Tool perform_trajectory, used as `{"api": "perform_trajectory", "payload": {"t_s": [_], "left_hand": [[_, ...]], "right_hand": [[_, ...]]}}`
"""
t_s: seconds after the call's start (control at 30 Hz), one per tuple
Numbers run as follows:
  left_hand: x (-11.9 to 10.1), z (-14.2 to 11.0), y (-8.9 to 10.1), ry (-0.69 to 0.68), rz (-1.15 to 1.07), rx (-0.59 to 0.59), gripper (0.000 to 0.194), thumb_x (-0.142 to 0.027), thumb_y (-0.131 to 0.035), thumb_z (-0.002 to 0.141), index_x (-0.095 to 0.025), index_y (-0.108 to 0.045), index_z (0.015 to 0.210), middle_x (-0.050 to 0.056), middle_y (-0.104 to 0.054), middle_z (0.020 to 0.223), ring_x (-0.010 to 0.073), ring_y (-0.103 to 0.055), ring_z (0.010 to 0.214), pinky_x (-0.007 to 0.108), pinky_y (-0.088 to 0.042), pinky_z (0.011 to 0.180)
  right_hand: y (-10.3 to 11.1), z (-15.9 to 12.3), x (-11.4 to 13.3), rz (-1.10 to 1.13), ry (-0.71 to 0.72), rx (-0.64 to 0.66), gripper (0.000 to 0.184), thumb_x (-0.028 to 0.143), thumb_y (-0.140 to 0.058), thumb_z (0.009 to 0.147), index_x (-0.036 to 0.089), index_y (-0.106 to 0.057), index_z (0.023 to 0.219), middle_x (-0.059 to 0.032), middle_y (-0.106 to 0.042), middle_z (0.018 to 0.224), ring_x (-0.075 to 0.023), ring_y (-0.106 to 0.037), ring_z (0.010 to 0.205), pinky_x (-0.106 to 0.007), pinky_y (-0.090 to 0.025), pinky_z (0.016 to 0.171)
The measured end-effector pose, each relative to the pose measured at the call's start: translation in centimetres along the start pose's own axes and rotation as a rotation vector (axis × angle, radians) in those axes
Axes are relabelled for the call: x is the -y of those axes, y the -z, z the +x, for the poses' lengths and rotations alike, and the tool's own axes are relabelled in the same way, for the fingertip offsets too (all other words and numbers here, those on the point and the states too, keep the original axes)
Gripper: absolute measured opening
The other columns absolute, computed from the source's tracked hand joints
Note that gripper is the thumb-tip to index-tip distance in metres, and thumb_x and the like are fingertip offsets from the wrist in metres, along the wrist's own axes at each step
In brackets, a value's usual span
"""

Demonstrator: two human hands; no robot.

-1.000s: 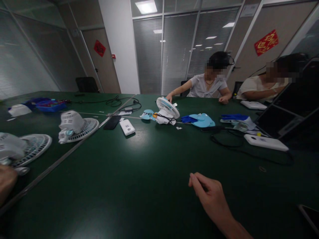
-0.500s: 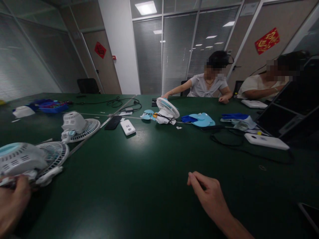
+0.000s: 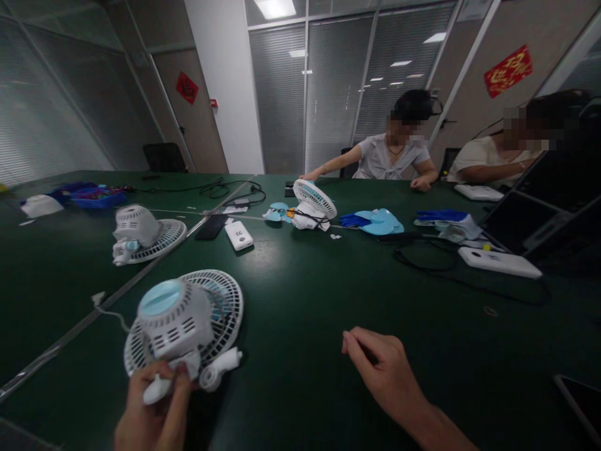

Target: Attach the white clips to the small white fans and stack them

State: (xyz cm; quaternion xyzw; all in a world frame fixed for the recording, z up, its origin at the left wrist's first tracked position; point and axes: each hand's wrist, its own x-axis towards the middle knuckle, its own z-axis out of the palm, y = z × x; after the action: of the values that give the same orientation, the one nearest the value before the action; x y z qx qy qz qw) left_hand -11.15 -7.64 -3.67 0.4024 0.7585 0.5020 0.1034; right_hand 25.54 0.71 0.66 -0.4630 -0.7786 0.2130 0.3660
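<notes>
My left hand (image 3: pixel 162 401) grips a white clip fan (image 3: pixel 181 329) by the white clip part at its near side. The fan lies grille down, its light-blue round cap facing up toward me. A white plug-like end on a cord (image 3: pixel 110 307) trails to its left, and a short white arm piece (image 3: pixel 220 368) sticks out at the right. My right hand (image 3: pixel 382 369) is over the table with its fingers curled in and closed; nothing shows in it. A second white fan (image 3: pixel 145 235) lies grille down farther back on the left.
Across the green table (image 3: pixel 300 300) sit two people; one person's hand touches a third fan (image 3: pixel 312 207). Nearby are a white power bank (image 3: pixel 239 235), light-blue fan blades (image 3: pixel 382 222), blue-and-white gloves (image 3: pixel 446 224), another white device (image 3: pixel 499 262), black cables and a blue tray (image 3: pixel 98 197).
My left hand has brought the fan from the far left edge rightward to the front of me. My right hand has shifted slightly left in view, still curled.
</notes>
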Motion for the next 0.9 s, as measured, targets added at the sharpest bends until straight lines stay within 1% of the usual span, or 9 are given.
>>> {"api": "perform_trajectory", "payload": {"t_s": [0.07, 0.2, 0.3, 0.4, 0.5, 0.57, 0.7, 0.8, 0.9], "left_hand": [[-2.7, -1.0, -1.7, -0.007, -0.063, 0.202, 0.048, -0.069, -0.068, 0.083, -0.026, -0.052, 0.098, 0.000, -0.073, 0.077, 0.0225, -0.070, 0.062, 0.026, -0.054, 0.053], [-7.9, -1.0, -5.3, -0.158, -0.165, 0.522, 0.028, -0.052, -0.057, 0.099, -0.025, -0.049, 0.095, -0.003, -0.061, 0.077, 0.0164, -0.060, 0.066, 0.024, -0.051, 0.061], [-11.0, -0.8, -8.3, -0.271, -0.246, 0.731, 0.021, -0.043, -0.051, 0.104, -0.024, -0.048, 0.094, -0.003, -0.057, 0.081, 0.0146, -0.057, 0.070, 0.023, -0.047, 0.063], [-13.0, -1.3, -11.4, -0.381, -0.271, 0.873, 0.017, -0.036, -0.049, 0.106, -0.024, -0.048, 0.095, -0.002, -0.057, 0.085, 0.0137, -0.055, 0.073, 0.023, -0.045, 0.065], [-14.0, -2.3, -13.9, -0.435, -0.286, 0.943, 0.015, -0.034, -0.048, 0.106, -0.024, -0.048, 0.095, -0.002, -0.059, 0.087, 0.0140, -0.057, 0.076, 0.025, -0.046, 0.070], [-14.4, -3.0, -15.1, -0.472, -0.290, 0.981, 0.012, -0.030, -0.048, 0.105, -0.024, -0.048, 0.095, -0.002, -0.060, 0.088, 0.0140, -0.057, 0.075, 0.026, -0.047, 0.072], [-15.0, -3.3, -15.8, -0.569, -0.251, 1.030, 0.002, -0.022, -0.056, 0.098, -0.023, -0.054, 0.099, 0.001, -0.064, 0.093, 0.0177, -0.060, 0.080, 0.030, -0.047, 0.076], [-15.2, -2.8, -15.5, -0.710, -0.152, 1.046, 0.021, -0.018, -0.063, 0.093, -0.022, -0.059, 0.112, 0.006, -0.068, 0.107, 0.0245, -0.064, 0.095, 0.038, -0.049, 0.087], [-15.2, -2.4, -15.2, -0.935, 0.071, 0.980, 0.047, -0.018, -0.066, 0.091, -0.023, -0.050, 0.135, 0.010, -0.069, 0.119, 0.0310, -0.066, 0.105, 0.047, -0.052, 0.093]], "right_hand": [[-0.1, -0.3, 0.4, -0.005, 0.056, 0.050, 0.039, 0.030, -0.044, 0.109, 0.020, -0.065, 0.078, 0.0022, -0.059, 0.063, -0.0120, -0.056, 0.053, -0.026, -0.040, 0.055], [-0.4, -0.7, 1.0, -0.056, 0.174, 0.122, 0.031, 0.023, -0.046, 0.107, 0.019, -0.067, 0.085, 0.0001, -0.066, 0.069, -0.0129, -0.062, 0.059, -0.027, -0.041, 0.062], [-0.2, -0.8, 0.9, -0.066, 0.188, 0.105, 0.027, 0.023, -0.047, 0.106, 0.020, -0.068, 0.089, -0.0005, -0.070, 0.073, -0.0137, -0.066, 0.062, -0.027, -0.043, 0.065], [0.3, -0.6, 0.6, -0.038, 0.165, 0.038, 0.027, 0.023, -0.047, 0.106, 0.020, -0.068, 0.090, -0.0015, -0.073, 0.076, -0.0146, -0.068, 0.064, -0.027, -0.045, 0.065], [0.6, -0.5, 0.1, -0.005, 0.125, -0.055, 0.023, 0.022, -0.048, 0.105, 0.020, -0.068, 0.094, -0.0018, -0.075, 0.080, -0.0146, -0.070, 0.065, -0.026, -0.048, 0.065], [0.5, -0.5, -0.2, 0.000, 0.100, -0.106, 0.017, 0.022, -0.050, 0.104, 0.021, -0.068, 0.104, -0.0005, -0.074, 0.079, -0.0136, -0.069, 0.062, -0.025, -0.049, 0.063], [0.1, -0.7, -0.5, 0.019, 0.091, -0.138, 0.017, 0.024, -0.056, 0.103, 0.023, -0.062, 0.120, 0.0050, -0.066, 0.071, -0.0113, -0.062, 0.052, -0.023, -0.048, 0.055], [-0.1, -0.7, -0.4, 0.037, 0.138, -0.157, 0.021, 0.029, -0.062, 0.103, 0.024, -0.059, 0.124, 0.0056, -0.062, 0.074, -0.0105, -0.060, 0.051, -0.022, -0.048, 0.052], [-0.2, -0.5, -0.1, -0.038, 0.191, -0.193, 0.021, 0.036, -0.061, 0.106, 0.026, -0.059, 0.124, 0.0032, -0.066, 0.080, -0.0118, -0.063, 0.054, -0.024, -0.050, 0.054]]}}
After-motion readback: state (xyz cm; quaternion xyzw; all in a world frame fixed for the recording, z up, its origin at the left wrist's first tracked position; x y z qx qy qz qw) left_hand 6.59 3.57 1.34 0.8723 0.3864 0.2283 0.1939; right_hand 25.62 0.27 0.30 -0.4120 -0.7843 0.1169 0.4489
